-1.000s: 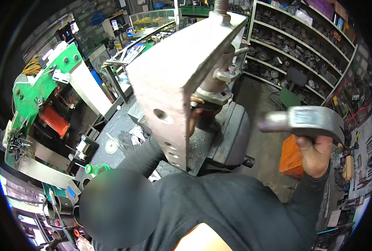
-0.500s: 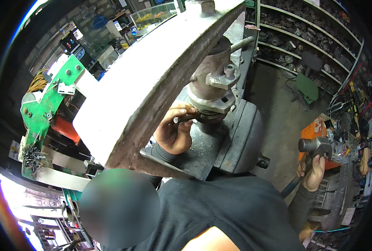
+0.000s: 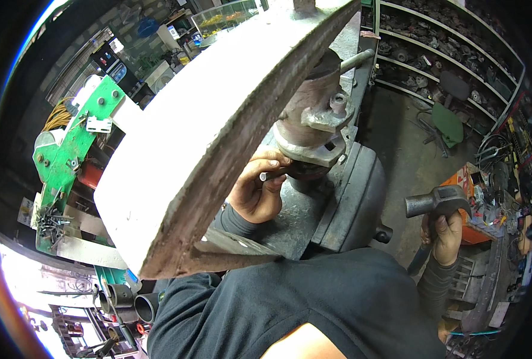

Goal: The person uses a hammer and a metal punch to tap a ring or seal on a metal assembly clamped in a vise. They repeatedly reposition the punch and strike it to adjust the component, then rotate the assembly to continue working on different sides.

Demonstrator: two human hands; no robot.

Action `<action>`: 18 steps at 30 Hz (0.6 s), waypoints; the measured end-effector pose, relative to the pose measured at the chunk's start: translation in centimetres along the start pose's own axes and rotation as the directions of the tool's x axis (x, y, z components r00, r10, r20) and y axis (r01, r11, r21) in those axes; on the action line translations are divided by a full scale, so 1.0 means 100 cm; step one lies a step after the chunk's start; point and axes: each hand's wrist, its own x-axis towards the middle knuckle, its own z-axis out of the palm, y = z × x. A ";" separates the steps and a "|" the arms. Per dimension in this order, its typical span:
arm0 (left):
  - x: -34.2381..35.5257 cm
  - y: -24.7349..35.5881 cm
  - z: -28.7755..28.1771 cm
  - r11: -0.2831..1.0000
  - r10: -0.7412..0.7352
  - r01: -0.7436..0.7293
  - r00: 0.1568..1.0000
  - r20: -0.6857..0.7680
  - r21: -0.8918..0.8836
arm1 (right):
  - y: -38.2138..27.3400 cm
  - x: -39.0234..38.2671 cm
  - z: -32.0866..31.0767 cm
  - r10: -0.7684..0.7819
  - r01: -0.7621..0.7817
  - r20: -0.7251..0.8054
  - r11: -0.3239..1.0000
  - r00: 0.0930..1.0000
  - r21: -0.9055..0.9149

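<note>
My left hand is closed around a short metal rod like a punch, between thumb and fingers. Its blunt end points toward me. The other end meets the shaft area under a flanged metal fitting, where my fingers hide the contact. Off to the right, my right hand grips a claw hammer close below its head. The hammer's striking face is turned left, toward the rod, and is well apart from it. A large pale metal casting hangs over my left forearm and covers part of it.
Beside the fitting lies a grey rounded machine housing with a knob. A green machine arm stands on the left, bolts gathered at its lower end. Shelves of metal parts line the back right, near a green chair. Tools crowd the right edge.
The hammer in my right hand has moved left, with its head turned more side-on. My left hand keeps the punch at the fitting. The view has shifted slightly, and a blurred round shape at lower left is gone.
</note>
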 end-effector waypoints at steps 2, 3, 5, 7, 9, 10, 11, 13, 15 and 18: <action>0.000 -0.001 0.000 1.000 -0.001 0.001 1.000 -0.005 -0.023 | 0.007 0.000 -0.003 -0.032 0.032 0.003 0.999 0.999 -0.017; -0.001 -0.002 0.000 0.999 -0.003 0.002 1.000 -0.007 -0.035 | 0.005 0.000 -0.002 -0.010 0.010 -0.004 1.000 1.000 -0.007; -0.001 -0.001 0.000 0.999 -0.014 0.013 1.000 -0.008 -0.029 | -0.002 0.000 0.002 0.035 -0.035 -0.018 0.999 0.999 0.014; -0.001 0.000 0.000 1.000 -0.021 0.021 1.000 -0.005 -0.018 | -0.001 0.000 0.000 0.035 -0.035 -0.006 0.999 0.999 0.001; 0.000 0.000 -0.002 1.000 -0.024 0.024 1.000 0.004 0.002 | 0.000 0.001 0.001 0.033 -0.033 -0.008 0.999 0.999 0.003; 0.001 0.000 -0.002 1.000 -0.029 0.029 1.000 0.010 0.011 | 0.000 0.001 0.003 0.031 -0.031 -0.016 0.999 0.999 0.009; 0.002 0.001 -0.002 0.999 -0.034 0.034 0.999 0.016 0.019 | 0.000 0.000 0.004 0.029 -0.029 -0.024 0.999 0.999 0.015; 0.002 0.000 -0.003 0.999 -0.033 0.032 0.999 0.028 0.031 | 0.002 0.000 0.005 0.048 -0.047 -0.050 0.999 0.998 0.025; 0.002 -0.001 -0.003 0.999 -0.020 0.019 0.999 0.040 0.037 | 0.005 -0.001 0.004 0.070 -0.068 -0.076 0.997 0.995 0.032; -0.001 -0.009 -0.003 0.997 0.038 -0.039 0.999 -0.012 -0.060 | 0.012 -0.004 -0.002 0.102 -0.097 -0.125 0.994 0.987 0.043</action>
